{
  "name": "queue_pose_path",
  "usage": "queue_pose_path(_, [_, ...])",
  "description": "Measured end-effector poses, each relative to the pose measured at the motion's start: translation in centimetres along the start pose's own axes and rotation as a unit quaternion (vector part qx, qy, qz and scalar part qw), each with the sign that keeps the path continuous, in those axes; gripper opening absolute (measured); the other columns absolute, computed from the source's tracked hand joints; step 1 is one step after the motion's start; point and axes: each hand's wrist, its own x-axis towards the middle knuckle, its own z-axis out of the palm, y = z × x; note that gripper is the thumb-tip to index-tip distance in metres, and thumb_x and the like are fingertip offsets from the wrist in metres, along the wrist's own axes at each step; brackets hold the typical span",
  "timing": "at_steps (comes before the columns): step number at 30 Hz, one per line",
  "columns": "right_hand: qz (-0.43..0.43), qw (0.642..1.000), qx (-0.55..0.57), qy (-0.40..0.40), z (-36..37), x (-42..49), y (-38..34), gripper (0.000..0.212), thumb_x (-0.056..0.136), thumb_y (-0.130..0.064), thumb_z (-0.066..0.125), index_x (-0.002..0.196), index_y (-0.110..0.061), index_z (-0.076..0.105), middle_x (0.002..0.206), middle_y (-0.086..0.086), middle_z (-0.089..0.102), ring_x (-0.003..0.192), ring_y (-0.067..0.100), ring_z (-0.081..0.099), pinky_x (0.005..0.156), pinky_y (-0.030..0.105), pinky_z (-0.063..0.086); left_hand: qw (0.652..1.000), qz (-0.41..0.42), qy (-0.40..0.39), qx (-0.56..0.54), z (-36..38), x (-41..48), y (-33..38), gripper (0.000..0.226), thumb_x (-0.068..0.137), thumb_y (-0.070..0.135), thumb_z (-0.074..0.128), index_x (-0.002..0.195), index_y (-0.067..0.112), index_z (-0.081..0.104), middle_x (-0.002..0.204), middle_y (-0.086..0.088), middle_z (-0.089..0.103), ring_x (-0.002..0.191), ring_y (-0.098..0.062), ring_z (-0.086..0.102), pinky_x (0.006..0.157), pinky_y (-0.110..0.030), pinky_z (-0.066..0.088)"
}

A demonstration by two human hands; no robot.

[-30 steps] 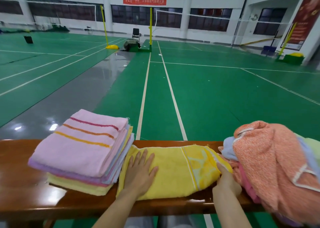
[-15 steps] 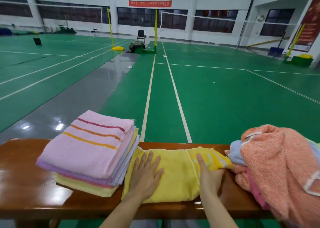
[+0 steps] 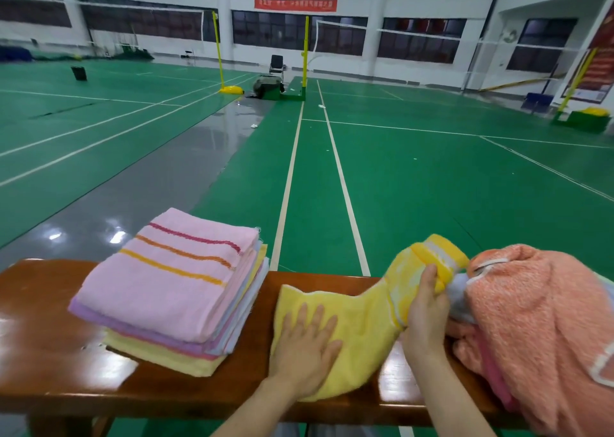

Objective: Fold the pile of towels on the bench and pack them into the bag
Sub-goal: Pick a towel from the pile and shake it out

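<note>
A yellow towel (image 3: pixel 362 323) lies across the wooden bench (image 3: pixel 40 343). My left hand (image 3: pixel 307 347) presses flat on its left half with fingers spread. My right hand (image 3: pixel 427 307) grips the towel's right end and holds it raised off the bench. To the left sits a stack of folded towels (image 3: pixel 172 290), a pink striped one on top. On the right lies an unfolded pile (image 3: pixel 545 330) with an orange towel on top. No bag is in view.
Beyond the bench stretches a green court floor (image 3: pixel 415 187) with white lines. Yellow net posts (image 3: pixel 305 51), a chair (image 3: pixel 276 64) and a dark bag-like object (image 3: pixel 267 86) stand far off by the wall.
My right hand has taken hold of the yellow towel's right end and lifted it up off the bench. My left hand stays flat on the towel.
</note>
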Motion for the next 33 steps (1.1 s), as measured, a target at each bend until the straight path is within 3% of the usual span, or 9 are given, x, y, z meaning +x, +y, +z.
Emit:
queue_pose_path(3, [-0.101,0.972,-0.154,-0.148,-0.1,-1.9,0.2,0.076,0.086,-0.068,0.038,0.131,-0.008,0.048,0.109,-0.001,0.055,0.101,0.013,0.047,0.081,0.020,0.033,0.950,-0.040,-0.011,-0.310,0.1,1.9,3.0,0.093,0.067,0.068,-0.019,0.149,0.033,0.010,0.158,0.006,0.008,0.146,-0.019,-0.002,0.116,-0.039,-0.009])
queue_pose_path(6, [-0.118,0.860,-0.352,-0.351,-0.1,-4.3,2.5,0.090,0.069,-0.084,0.008,0.143,-0.034,-0.005,0.143,-0.025,0.002,0.132,0.004,-0.010,0.116,0.032,0.003,0.689,-0.165,0.041,-0.704,-1.7,3.1,2.2,0.066,0.092,0.061,0.016,0.138,0.022,0.042,0.139,-0.002,0.048,0.131,-0.024,0.041,0.113,-0.044,0.028])
queue_pose_path(8, [-0.192,0.718,-0.520,-0.421,-0.6,-5.6,4.8,0.093,0.054,-0.088,-0.017,0.133,-0.038,-0.020,0.141,-0.024,-0.012,0.138,0.012,-0.013,0.112,0.039,-0.014,0.607,-0.232,0.040,-0.759,-2.8,3.5,-0.2,0.068,0.089,0.064,0.033,0.128,0.013,0.055,0.124,-0.009,0.061,0.116,-0.029,0.056,0.105,-0.045,0.039])
queue_pose_path(10, [-0.233,0.616,-0.613,-0.436,-0.9,-6.1,7.0,0.083,0.069,-0.084,-0.012,0.140,-0.039,-0.016,0.152,-0.013,0.013,0.142,0.031,0.017,0.106,0.047,-0.012,0.658,-0.263,0.003,-0.706,-3.6,3.0,-2.1,0.061,0.088,0.053,0.052,0.127,0.007,0.055,0.123,-0.014,0.061,0.112,-0.031,0.058,0.102,-0.045,0.043])
queue_pose_path(12, [-0.264,0.574,-0.637,-0.442,-0.8,-6.1,7.1,0.084,0.067,-0.086,-0.004,0.138,-0.045,-0.020,0.154,-0.013,-0.002,0.143,0.031,-0.005,0.101,0.044,-0.025,0.750,-0.288,0.030,-0.595,-3.6,2.7,-3.5,0.056,0.085,0.029,0.066,0.132,0.004,0.047,0.131,-0.014,0.053,0.118,-0.029,0.052,0.101,-0.040,0.043])
queue_pose_path(16, [-0.143,0.662,-0.519,-0.521,-2.0,-4.5,5.7,0.094,0.056,-0.091,-0.006,0.138,-0.053,0.017,0.152,-0.024,0.011,0.142,0.002,-0.007,0.115,0.038,-0.012,0.828,-0.271,0.048,-0.488,-3.6,2.4,-4.2,0.068,0.080,0.029,0.072,0.135,0.007,0.040,0.137,-0.011,0.044,0.124,-0.026,0.046,0.098,-0.034,0.041])
queue_pose_path(21, [-0.023,0.933,-0.317,-0.168,-3.8,-2.2,3.9,0.039,0.097,-0.044,0.035,0.110,-0.016,0.058,0.109,0.001,0.059,0.103,0.016,0.050,0.081,0.024,0.032,0.864,-0.246,0.013,-0.440,-3.7,2.1,-2.4,0.075,0.080,0.029,0.072,0.138,0.009,0.030,0.137,-0.010,0.045,0.123,-0.026,0.047,0.099,-0.037,0.044])
queue_pose_path(27, [0.243,0.919,-0.247,-0.191,-4.2,0.6,4.7,0.042,0.082,-0.036,0.068,0.104,-0.001,0.060,0.095,0.012,0.066,0.090,0.030,0.062,0.082,0.044,0.051,0.885,-0.272,-0.031,-0.376,-3.5,1.3,-0.6,0.103,0.073,0.029,0.079,0.146,0.003,0.010,0.144,-0.011,0.036,0.131,-0.028,0.040,0.101,-0.036,0.040])
queue_pose_path(33, [0.196,0.923,-0.254,-0.213,-2.3,0.4,5.4,0.057,0.073,-0.022,0.078,0.121,-0.001,0.052,0.110,0.012,0.063,0.097,0.028,0.061,0.084,0.042,0.051,0.675,-0.310,-0.072,-0.665,-6.2,1.7,-1.4,0.094,0.050,0.017,0.092,0.129,0.002,0.044,0.117,-0.022,0.060,0.104,-0.039,0.061,0.086,-0.054,0.050])
